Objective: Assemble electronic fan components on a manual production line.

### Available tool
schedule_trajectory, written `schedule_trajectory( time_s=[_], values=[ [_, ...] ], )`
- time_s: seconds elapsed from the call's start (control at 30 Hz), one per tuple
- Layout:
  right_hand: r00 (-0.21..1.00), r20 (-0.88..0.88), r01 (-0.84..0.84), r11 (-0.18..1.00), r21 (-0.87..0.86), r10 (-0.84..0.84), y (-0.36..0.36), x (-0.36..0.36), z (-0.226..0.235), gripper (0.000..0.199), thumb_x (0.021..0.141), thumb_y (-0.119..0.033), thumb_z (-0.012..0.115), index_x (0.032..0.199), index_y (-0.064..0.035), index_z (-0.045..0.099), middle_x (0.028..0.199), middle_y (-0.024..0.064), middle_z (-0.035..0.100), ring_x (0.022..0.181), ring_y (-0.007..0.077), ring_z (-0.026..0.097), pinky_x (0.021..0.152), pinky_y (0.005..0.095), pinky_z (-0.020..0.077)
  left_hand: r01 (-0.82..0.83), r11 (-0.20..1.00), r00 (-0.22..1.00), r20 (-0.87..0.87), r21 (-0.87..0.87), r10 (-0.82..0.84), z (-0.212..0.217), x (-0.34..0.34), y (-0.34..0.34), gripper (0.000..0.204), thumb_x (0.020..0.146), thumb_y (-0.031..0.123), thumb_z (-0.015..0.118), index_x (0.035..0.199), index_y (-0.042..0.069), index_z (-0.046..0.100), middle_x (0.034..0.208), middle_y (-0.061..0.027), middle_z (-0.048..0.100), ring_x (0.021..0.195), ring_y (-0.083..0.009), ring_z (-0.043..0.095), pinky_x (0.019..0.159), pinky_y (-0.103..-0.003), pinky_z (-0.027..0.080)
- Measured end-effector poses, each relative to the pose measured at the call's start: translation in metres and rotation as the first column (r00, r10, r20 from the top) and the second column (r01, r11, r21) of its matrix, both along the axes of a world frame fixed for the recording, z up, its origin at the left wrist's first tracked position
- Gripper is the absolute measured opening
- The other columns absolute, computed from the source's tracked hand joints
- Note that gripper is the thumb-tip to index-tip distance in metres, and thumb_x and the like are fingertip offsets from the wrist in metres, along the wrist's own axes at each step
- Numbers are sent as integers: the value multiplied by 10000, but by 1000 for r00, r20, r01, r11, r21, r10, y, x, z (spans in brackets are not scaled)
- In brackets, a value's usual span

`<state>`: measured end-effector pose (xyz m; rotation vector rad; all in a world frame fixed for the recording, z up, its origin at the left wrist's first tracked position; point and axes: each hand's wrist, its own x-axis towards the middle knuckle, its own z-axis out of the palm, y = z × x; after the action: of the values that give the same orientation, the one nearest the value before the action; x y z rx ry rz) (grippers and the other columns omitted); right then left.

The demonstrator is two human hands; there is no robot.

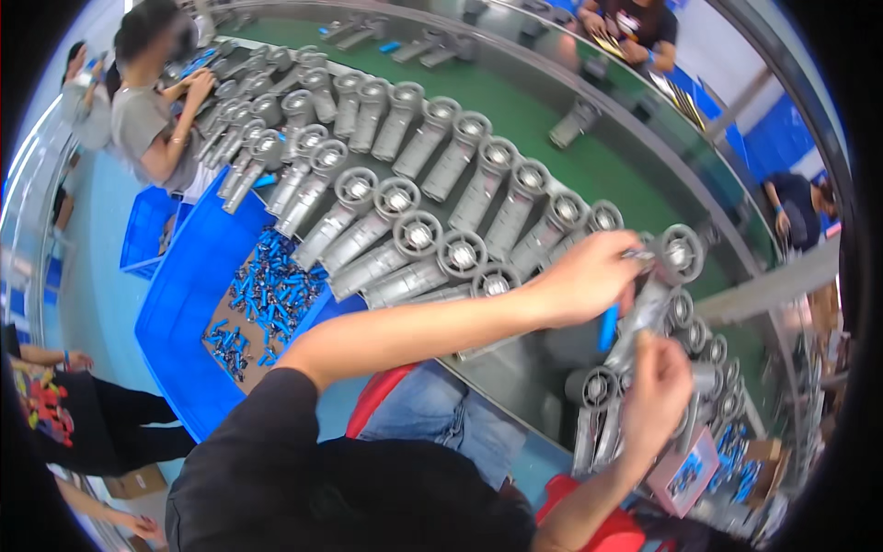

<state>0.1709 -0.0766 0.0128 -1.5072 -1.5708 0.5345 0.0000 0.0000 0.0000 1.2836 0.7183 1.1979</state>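
Observation:
In front of me on the right, my right hand (pixel 658 382) is closed round the lower end of the handle of a grey fan-shaped housing (pixel 681 253), whose round ring tilts up at the far end. My left hand (pixel 593 271) reaches across and pinches a small dark metallic part (pixel 636 254) beside that ring. From under the left hand hangs a blue cylindrical piece (pixel 609 327), seemingly joined to the part in its fingers; the join is hidden. Many like grey housings (pixel 460 253) lie in rows to the left of my hands.
A blue bin (pixel 170 322) with many small blue pieces (pixel 267 294) stands at my left. Beyond the housings runs a green conveyor belt (pixel 515 101). More housings (pixel 598 391) and a pink box (pixel 685 469) are at the right. Co-workers stand at far left and across the belt.

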Motion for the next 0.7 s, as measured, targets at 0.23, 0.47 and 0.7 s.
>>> schedule_trajectory(
  time_s=[0.23,0.47,0.7],
  values=[
    [950,274,-91,973,-212,148,224,6,-42,365,959,-313,582,769,-1,607,558,24,523,474,103,488,452,289,375,-320,945,845,-472,-66,253,-15,4,206,224,797,120,570,732,-60,685,644,-217,663,561,-304,684,531,-402,560],
    [934,346,34,942,-333,88,301,17,-104,408,941,-356,605,756,6,649,539,51,567,447,136,545,439,299,414,-329,850,436,-732,411,523,-19,-72,257,205,738,129,633,876,-2,708,975,-223,682,986,-364,663,853,-447,536],
    [596,803,-157,983,100,14,315,12,-55,438,881,-398,667,815,35,666,618,138,650,589,269,662,627,415,517,-602,458,-382,-740,654,554,2,-396,293,278,785,285,640,961,98,745,1046,-148,702,991,-314,672,825,-456,535]
  ],
)
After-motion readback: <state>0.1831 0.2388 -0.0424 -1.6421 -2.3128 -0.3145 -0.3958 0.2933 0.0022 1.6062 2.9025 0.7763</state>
